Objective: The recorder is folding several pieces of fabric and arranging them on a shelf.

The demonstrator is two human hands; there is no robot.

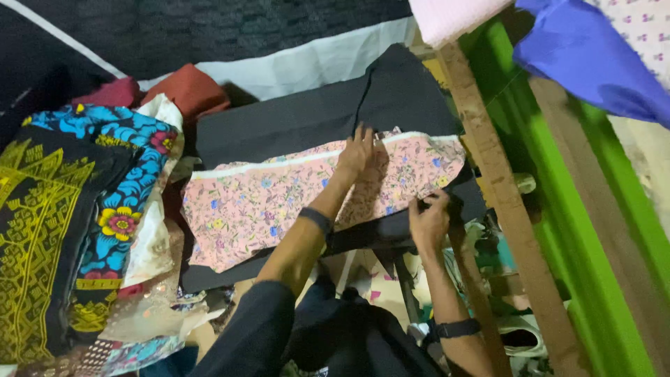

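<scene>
While under left hand (358,150), pink floral cloth (279,199), right hand (429,220) pinching edge

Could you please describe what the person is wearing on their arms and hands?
Both hands are bare, without gloves or rings that I can make out. The left hand has a dark band around the wrist and a dark sleeve pushed up to the elbow. The right hand has a dark strap further up its forearm.

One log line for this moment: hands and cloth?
left hand: flat on pink floral fabric | right hand: pinching black fabric edge beneath | fabric piles left
</scene>
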